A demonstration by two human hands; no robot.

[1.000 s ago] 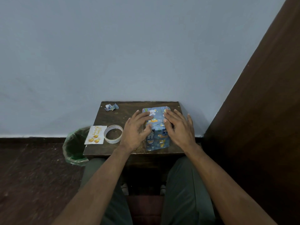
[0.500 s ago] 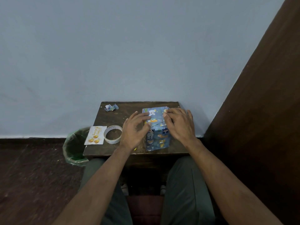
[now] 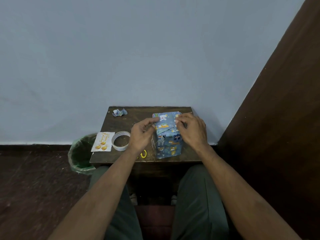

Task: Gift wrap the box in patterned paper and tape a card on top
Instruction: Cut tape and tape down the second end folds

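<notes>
The box (image 3: 168, 144), wrapped in blue paper printed with animals, stands upright on the small dark wooden table (image 3: 131, 122). My left hand (image 3: 142, 134) curls against the box's left upper edge, fingertips touching the paper. At the top right edge my right hand (image 3: 193, 130) rests with fingers bent, pinching the folded paper. A white card (image 3: 103, 142) with gold lettering and gold shapes lies at the table's left edge. The tape roll (image 3: 120, 140) lies flat between the card and my left hand.
A crumpled scrap of wrapping paper (image 3: 119, 112) sits at the table's far left corner. Yellow scissor handles (image 3: 143, 154) show under my left wrist. A green-lined bin (image 3: 80, 153) stands on the floor to the left. A brown panel (image 3: 277, 118) rises on the right.
Both hands have shifted from lying flat over the box's sides to curling at its top edges. My right hand has moved up and back. The box has stayed in place.
</notes>
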